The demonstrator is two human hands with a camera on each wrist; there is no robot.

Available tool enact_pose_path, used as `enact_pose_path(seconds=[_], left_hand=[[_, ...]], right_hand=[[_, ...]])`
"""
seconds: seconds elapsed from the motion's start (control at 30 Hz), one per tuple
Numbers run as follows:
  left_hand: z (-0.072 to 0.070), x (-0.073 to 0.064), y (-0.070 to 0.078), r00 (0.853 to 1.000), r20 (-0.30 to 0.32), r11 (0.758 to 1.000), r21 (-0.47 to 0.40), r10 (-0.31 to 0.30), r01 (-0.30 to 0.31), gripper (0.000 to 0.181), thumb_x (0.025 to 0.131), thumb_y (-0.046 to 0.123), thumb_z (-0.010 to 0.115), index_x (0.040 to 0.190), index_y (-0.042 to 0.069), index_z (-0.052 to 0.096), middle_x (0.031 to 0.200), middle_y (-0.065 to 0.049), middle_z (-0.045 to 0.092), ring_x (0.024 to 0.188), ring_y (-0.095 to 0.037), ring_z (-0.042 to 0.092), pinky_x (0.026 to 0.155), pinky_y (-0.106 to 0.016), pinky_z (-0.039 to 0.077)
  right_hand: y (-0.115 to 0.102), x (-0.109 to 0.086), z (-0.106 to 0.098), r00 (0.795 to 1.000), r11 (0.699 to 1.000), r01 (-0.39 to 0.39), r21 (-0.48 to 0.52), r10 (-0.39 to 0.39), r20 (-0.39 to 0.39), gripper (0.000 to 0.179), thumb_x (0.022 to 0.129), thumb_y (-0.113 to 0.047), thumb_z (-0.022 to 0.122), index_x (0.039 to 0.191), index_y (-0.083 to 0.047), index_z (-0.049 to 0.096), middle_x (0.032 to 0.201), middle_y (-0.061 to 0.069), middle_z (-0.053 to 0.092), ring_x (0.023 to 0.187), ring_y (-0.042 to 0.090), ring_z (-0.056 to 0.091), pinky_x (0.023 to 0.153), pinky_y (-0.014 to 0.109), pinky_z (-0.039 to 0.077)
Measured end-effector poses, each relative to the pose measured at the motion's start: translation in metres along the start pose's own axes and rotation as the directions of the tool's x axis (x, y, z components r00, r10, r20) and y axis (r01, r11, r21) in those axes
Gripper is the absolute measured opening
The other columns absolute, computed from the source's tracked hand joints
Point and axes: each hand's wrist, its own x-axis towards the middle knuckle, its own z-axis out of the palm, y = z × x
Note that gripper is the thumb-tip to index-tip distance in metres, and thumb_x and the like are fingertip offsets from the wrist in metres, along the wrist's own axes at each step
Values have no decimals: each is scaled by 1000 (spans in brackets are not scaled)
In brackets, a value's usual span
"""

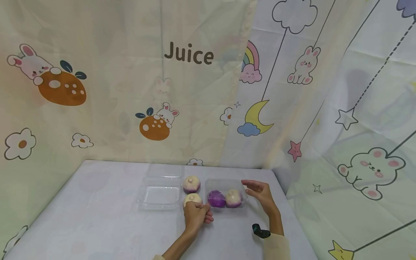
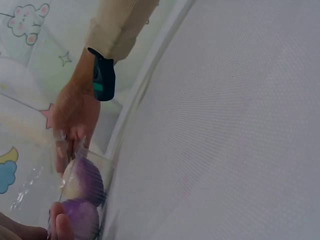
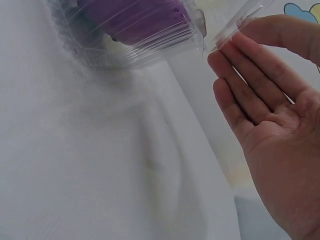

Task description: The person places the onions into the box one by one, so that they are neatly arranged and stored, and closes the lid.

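A clear plastic clamshell box (image 1: pixel 224 183) stands in front of me with two round, turnip-like vegetables in it. One shows its purple side (image 1: pixel 216 199); the other is cream above and purple below (image 1: pixel 234 198). My left hand (image 1: pixel 196 217) pinches the box at its left end, its fingers partly hiding the cream vegetable (image 1: pixel 193 198) beside it. At the opposite end, my right hand (image 1: pixel 260 193) pinches the edge of the raised lid (image 3: pixel 232 25) between thumb and fingertips. In the right wrist view its fingers lie nearly straight under that edge.
Another cream-and-purple vegetable (image 1: pixel 191 184) sits behind the one at my left hand. To the left lies a second clear box (image 1: pixel 160 195), its lid folded back. A white cloth covers the table (image 1: pixel 107 216); printed curtains (image 1: pixel 195 90) hang behind and to the sides.
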Motion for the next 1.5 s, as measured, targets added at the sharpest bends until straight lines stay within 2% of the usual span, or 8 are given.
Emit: enact_pose_path(seconds=[0.17,0.37,0.57,0.7,0.87,1.07,1.3,1.5], left_hand=[[0,-1,-1,1000,0,1000,1,10,-10,23,99,5,74,87,-16,77,69,-19,77,51,-16,74,51,-31,64],[-1,-2,0,1000,-1,1000,-12,4,-4,27,102,6,70,89,-16,76,70,-20,78,52,-18,75,52,-32,65],[-1,-1,1,1000,3,998,-50,-22,22,54,116,26,51,90,-16,75,74,-24,78,54,-23,77,52,-34,65],[-1,-1,1,999,-4,998,-54,-39,38,68,118,39,45,88,-15,75,75,-25,78,55,-25,78,51,-34,65],[0,-1,3,998,-13,997,-49,-53,52,64,113,41,57,88,-15,75,73,-23,78,54,-24,77,51,-34,65],[-1,-2,6,999,-17,998,-42,-36,36,50,107,31,68,88,-14,75,70,-20,78,52,-23,76,50,-34,64],[-1,-3,6,999,-22,999,-27,-24,23,41,104,21,69,89,-16,76,69,-19,77,51,-19,75,51,-32,64],[0,-4,5,999,-23,999,-38,-24,23,35,100,15,71,89,-18,75,70,-20,78,51,-17,74,51,-31,64]], right_hand=[[0,-1,1,1000,1000,0,-11,0,1,37,102,-4,74,138,4,71,144,26,70,142,47,61,108,14,53],[0,-1,2,1000,1000,13,-24,-13,8,37,101,-3,76,138,2,71,144,25,70,140,41,65,110,14,52],[1,-1,3,1000,1000,16,-10,-16,12,39,100,-3,77,138,3,71,145,26,70,141,42,63,111,16,52],[4,-2,3,1000,1000,14,0,-14,15,43,98,-4,79,139,5,69,145,28,68,141,40,64,110,18,54],[5,-3,4,1000,1000,14,-10,-14,15,43,98,-5,79,139,4,70,146,27,68,140,36,65,111,16,52],[4,-1,3,1000,1000,16,-23,-15,11,42,98,-4,80,138,1,71,145,25,70,141,38,64,113,13,47],[2,-2,2,999,999,28,-24,-27,18,43,97,-3,80,139,2,71,146,26,69,140,38,65,114,14,47],[3,-2,3,999,999,34,-7,-34,21,44,96,-2,80,138,4,70,145,28,69,137,28,68,114,14,48]])
